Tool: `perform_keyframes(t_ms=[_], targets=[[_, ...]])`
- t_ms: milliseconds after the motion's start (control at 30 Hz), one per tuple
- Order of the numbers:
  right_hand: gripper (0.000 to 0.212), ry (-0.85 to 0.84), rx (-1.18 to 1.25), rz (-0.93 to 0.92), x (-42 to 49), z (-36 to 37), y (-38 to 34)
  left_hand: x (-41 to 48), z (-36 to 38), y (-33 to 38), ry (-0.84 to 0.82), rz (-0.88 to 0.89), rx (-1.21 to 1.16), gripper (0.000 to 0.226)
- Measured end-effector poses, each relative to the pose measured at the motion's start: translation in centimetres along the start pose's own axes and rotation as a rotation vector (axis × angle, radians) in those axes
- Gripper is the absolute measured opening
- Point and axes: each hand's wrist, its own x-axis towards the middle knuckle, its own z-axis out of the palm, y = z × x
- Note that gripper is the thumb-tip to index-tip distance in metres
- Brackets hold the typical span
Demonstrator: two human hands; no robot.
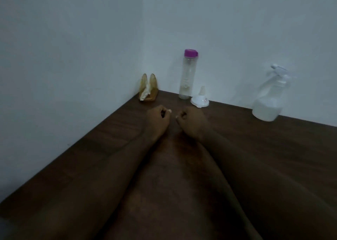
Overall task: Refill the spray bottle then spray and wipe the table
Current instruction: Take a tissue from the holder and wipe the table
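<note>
A clear spray bottle [269, 95] with a white trigger head stands at the back right of the dark wooden table [273, 157], against the wall. A tall clear water bottle [187, 75] with a purple cap stands near the corner. A small white funnel [200, 99] rests upside down beside it. A tissue [145, 93] sits in an amber holder [148, 88] in the corner. My left hand [157, 120] and my right hand [191, 121] rest side by side on the table as loose fists, empty, a little in front of the funnel.
Pale walls meet at the corner behind the objects and bound the table at the left and back. Both my forearms stretch along the middle of the table toward the camera.
</note>
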Motion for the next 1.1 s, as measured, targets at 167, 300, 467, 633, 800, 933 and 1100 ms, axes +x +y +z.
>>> perform_keyframes(t_ms=[167, 300, 467, 633, 800, 933, 1100], targets=[[0.026, 0.048, 0.099, -0.055, 4.5, 2.5, -5.6, 2.8, -2.1, -3.5, 0.153, -0.125, -0.052, 0.010], [0.021, 0.018, 0.182, -0.026, 8.1, 4.1, -7.2, 5.0, -2.7, -5.7, 0.176, -0.197, -0.072, 0.011], [0.035, -0.097, 0.135, -0.039, 11.2, 6.3, -7.8, 6.4, -2.3, -6.5, 0.158, -0.247, -0.076, 0.024], [0.044, -0.116, -0.105, -0.143, 12.7, 7.3, -8.6, 6.5, -2.0, -6.8, 0.161, -0.237, -0.088, 0.021], [0.055, -0.156, -0.116, -0.094, 13.9, 8.0, -9.5, 6.7, -1.9, -6.8, 0.156, -0.242, -0.105, 0.018], [0.034, -0.158, -0.148, -0.075, 14.3, 8.2, -9.4, 6.5, -2.0, -6.8, 0.148, -0.235, -0.146, 0.018], [0.035, 0.078, 0.084, -0.057, 13.1, 7.0, -8.0, 6.5, -2.4, -6.4, 0.233, -0.270, -0.207, 0.028]])
